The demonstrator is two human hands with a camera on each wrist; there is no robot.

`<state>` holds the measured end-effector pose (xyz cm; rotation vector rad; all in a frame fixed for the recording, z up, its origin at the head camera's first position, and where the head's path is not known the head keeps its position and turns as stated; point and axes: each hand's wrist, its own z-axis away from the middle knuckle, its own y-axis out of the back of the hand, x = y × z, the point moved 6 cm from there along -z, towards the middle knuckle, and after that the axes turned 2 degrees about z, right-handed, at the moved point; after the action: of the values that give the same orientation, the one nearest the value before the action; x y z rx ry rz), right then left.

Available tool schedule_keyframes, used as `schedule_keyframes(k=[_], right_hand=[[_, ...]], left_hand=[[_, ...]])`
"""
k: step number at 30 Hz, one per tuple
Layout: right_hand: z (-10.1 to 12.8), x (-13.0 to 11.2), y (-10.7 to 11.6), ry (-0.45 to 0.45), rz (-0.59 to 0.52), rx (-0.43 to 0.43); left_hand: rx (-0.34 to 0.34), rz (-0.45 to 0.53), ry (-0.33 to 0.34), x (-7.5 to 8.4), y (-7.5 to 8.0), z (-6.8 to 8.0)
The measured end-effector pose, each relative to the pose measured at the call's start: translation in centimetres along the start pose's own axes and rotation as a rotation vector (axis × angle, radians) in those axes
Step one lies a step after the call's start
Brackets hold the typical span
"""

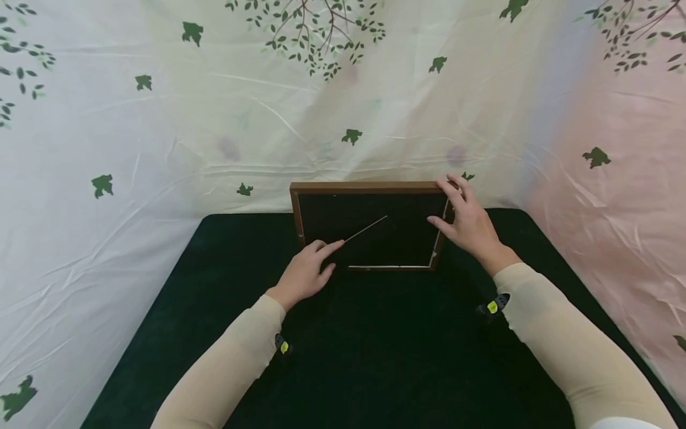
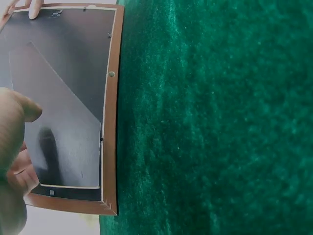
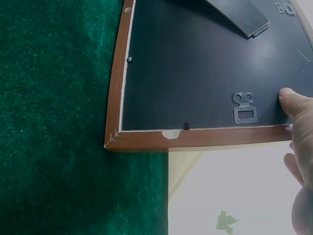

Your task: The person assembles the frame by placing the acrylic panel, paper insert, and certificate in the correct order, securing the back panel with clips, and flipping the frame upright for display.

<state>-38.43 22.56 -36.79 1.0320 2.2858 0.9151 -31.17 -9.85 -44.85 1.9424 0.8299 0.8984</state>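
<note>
The left grip [image 1: 306, 275] is loose: the forefinger stretches out to the free tip of the stand [image 1: 370, 226], a thin flap raised off the back of the frame [image 1: 370, 188], while the other fingers curl lightly and close on nothing. The frame lies face down at the far edge of the table [image 1: 375, 357], against the leaf-print cloth [image 1: 161, 119]. The right grip [image 1: 465, 219] is spread over the frame's right far corner, fingers straight on the top rail and the thumb pressing the backboard near the sawtooth hanger [image 3: 244, 108].

To handle the stand well, I judge it best moved slowly from its tip, turning only about its hinge, with the right hand bearing down so the frame neither slides on the felt nor tips off the far edge.

Both forearms, in cream sleeves, reach forward from the near side, wrists low over the table, the left angled inward, the right bent across the corner.
</note>
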Motion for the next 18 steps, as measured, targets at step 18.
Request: schedule_keyframes(k=[18], right_hand=[[1.2, -1.4, 1.8, 0.027, -0.137, 0.091]], left_hand=[[-0.067, 0.157, -0.103, 0.8, 0.8, 2.2]])
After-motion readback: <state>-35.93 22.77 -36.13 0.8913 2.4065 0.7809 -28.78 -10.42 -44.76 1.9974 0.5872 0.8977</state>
